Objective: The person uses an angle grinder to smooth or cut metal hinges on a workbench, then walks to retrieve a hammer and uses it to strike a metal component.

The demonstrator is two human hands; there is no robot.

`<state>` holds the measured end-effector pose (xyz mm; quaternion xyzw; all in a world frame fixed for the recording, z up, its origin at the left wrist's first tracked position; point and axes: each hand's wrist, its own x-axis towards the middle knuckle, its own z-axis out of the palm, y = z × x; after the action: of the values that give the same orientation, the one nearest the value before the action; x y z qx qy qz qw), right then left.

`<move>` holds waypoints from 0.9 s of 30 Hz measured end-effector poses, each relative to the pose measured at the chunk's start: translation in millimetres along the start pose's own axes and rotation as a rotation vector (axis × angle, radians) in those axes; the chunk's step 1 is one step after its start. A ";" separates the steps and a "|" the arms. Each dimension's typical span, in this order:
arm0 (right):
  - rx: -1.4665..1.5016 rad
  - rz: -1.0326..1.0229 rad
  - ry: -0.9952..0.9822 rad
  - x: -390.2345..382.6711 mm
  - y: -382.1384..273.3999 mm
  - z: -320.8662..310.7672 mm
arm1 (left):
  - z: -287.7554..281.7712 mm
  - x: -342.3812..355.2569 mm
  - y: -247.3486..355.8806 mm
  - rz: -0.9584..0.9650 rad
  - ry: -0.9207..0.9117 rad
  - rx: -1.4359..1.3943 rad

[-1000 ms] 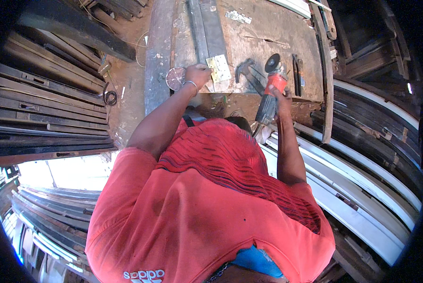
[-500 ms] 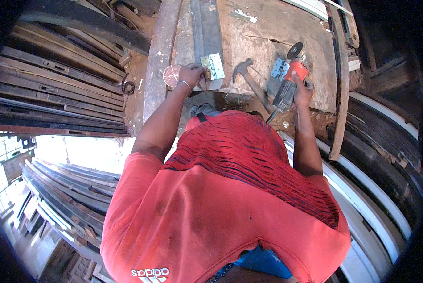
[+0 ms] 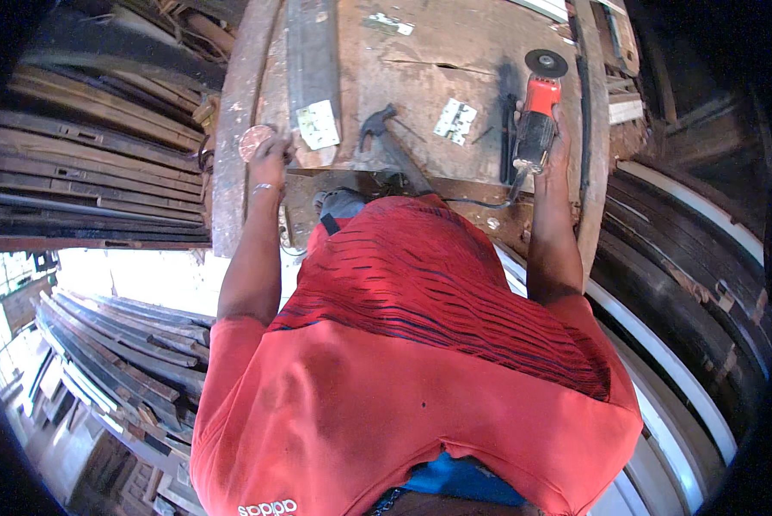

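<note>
the long red and black grinder (image 3: pixel 537 127) is in the right hand (image 3: pixel 560 142), with its flat round black disc (image 3: pixel 546 62) at the far end. the flat round pink disc (image 3: pixel 252 141) lies on the left side of the brown wooden bench (image 3: pixel 394 86), partly behind the left hand (image 3: pixel 271 158)

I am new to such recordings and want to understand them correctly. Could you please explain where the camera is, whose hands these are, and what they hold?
No robot here: these are a person's bare hands, seen from above by a wide fisheye camera on the person's head. So straight edges bend, and the red shirt fills the lower middle. The right hand holds an angle grinder with a dark wheel at its far end. The left hand is beside a reddish round disc; whether it grips it, I cannot tell. On the wooden workbench lie a hammer and pale plates that look like hinges.
</note>
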<state>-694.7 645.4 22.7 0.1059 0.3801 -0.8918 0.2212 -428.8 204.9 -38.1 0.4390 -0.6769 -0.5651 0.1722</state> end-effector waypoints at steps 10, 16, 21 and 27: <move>-0.452 0.135 0.185 13.7 -54.9 -71.9 | -27.2 -46.0 -69.0 -0.279 0.174 -0.342; -0.655 0.121 0.266 48.2 -48.6 -133.6 | -22.0 -59.7 -80.5 -0.330 0.178 -0.380; -1.006 0.005 0.373 36.8 -47.0 -114.3 | -11.0 -79.8 -76.1 -0.362 0.188 -0.304; -1.372 -0.047 0.560 36.1 -47.9 -137.9 | -14.7 -95.2 -91.5 -0.328 0.242 -0.320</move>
<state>-746.3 763.4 -54.8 0.1591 0.8963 -0.3982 0.1132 -328.7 273.2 -92.4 0.5746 -0.4731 -0.6287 0.2253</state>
